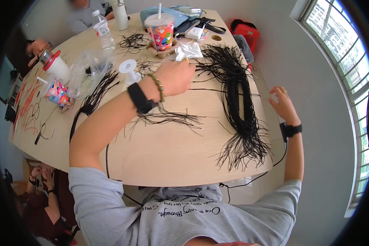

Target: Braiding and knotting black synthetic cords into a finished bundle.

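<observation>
Beyond the left hand (177, 77), closed on a black cord (217, 88) from the bundle (238, 106), stand a heart-patterned cup (161, 33) with straw and a clear bottle (103, 30); right hand (283, 104) open off the table (160, 151) edge.

Patterned cup (161, 33), water bottle (103, 30), white spool (130, 70)
</observation>
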{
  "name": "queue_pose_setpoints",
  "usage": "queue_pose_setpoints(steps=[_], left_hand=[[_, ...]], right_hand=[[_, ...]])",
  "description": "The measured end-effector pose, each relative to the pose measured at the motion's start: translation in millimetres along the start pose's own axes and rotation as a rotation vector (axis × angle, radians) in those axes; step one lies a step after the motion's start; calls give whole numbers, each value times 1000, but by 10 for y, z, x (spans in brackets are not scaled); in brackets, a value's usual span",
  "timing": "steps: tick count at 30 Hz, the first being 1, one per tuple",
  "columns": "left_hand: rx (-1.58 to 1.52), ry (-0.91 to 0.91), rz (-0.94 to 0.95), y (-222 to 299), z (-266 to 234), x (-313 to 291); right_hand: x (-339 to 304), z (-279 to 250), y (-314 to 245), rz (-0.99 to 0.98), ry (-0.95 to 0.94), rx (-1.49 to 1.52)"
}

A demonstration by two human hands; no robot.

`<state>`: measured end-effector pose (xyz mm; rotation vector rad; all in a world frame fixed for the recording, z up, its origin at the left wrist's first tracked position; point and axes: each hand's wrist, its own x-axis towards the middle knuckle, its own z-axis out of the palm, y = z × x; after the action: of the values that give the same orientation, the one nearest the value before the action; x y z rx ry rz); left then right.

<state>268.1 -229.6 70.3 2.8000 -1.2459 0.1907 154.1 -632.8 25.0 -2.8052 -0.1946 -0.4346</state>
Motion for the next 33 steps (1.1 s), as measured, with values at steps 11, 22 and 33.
queue_pose_setpoints(steps=[11,22,33], left_hand=[[-280,289,-129,8,-1293,-1487],[-344,293,-419,-597,-830,-2245],[-181,470,-710,-629,-540,-3064]], right_hand=[[-214,-741,-2246,-131,-194,557],[-24,-72,-3095,-373,-427,695],[-5,321,-3015,-57,-732,1062]])
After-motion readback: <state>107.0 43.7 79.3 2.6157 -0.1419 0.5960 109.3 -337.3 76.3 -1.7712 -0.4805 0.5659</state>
